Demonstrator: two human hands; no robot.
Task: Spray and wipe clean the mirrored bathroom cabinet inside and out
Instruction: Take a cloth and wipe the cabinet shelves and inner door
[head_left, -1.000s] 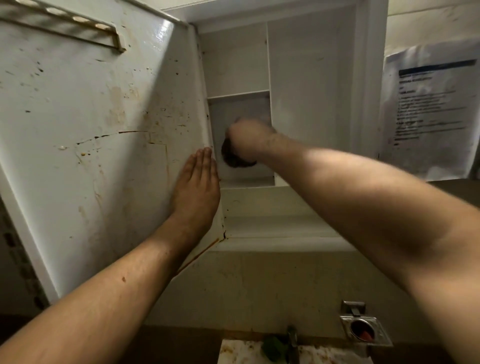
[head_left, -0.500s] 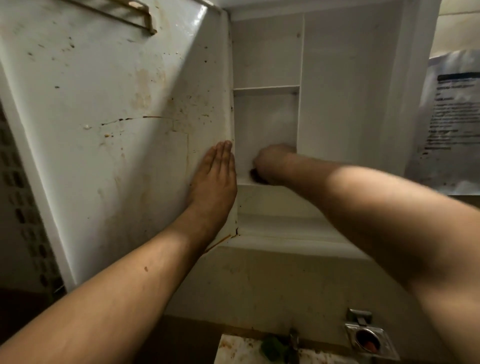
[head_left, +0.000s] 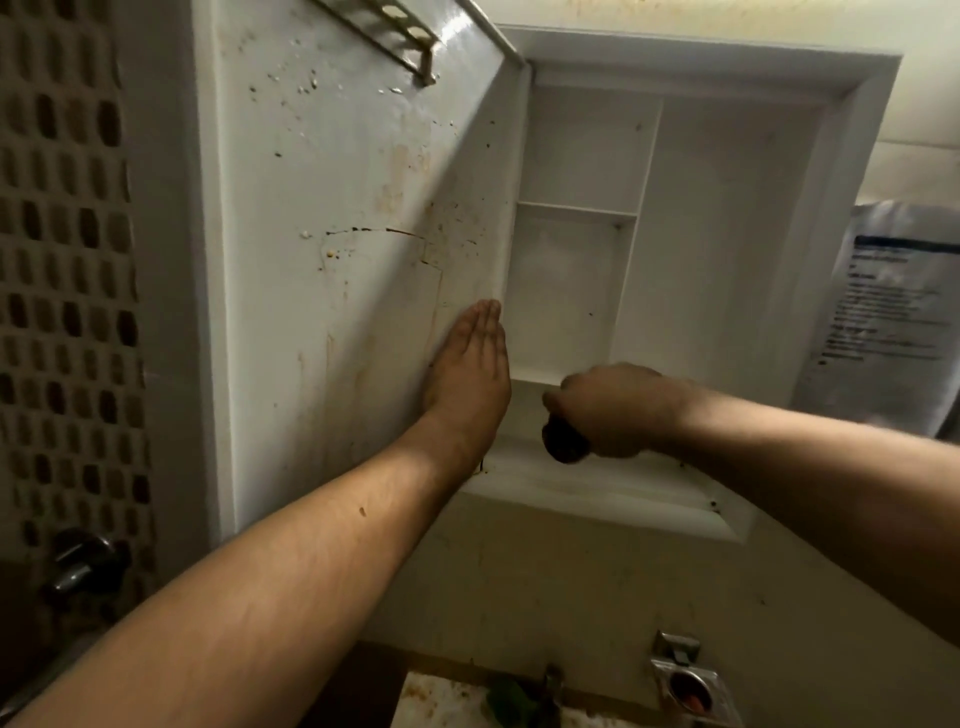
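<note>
The white bathroom cabinet (head_left: 727, 260) hangs open on the wall, its shelves bare. Its door (head_left: 337, 234) is swung out to the left, and the inner face is stained with brown spots and streaks. My left hand (head_left: 470, 374) lies flat, fingers together, against the door's lower right part near the hinge edge. My right hand (head_left: 613, 410) is closed around a dark cloth (head_left: 563, 441) and presses it at the left of the cabinet's bottom ledge (head_left: 597, 488).
A small metal rack (head_left: 395, 36) is fixed near the top of the door. A printed notice (head_left: 888, 312) hangs right of the cabinet. Below are a soiled sink (head_left: 457, 701) with a tap (head_left: 550, 686) and a metal holder (head_left: 685, 686). A patterned wall (head_left: 67, 312) stands at left.
My right hand with the cloth has come down from the lower left compartment to the bottom ledge. The left hand has stayed flat on the door. The camera has shifted left.
</note>
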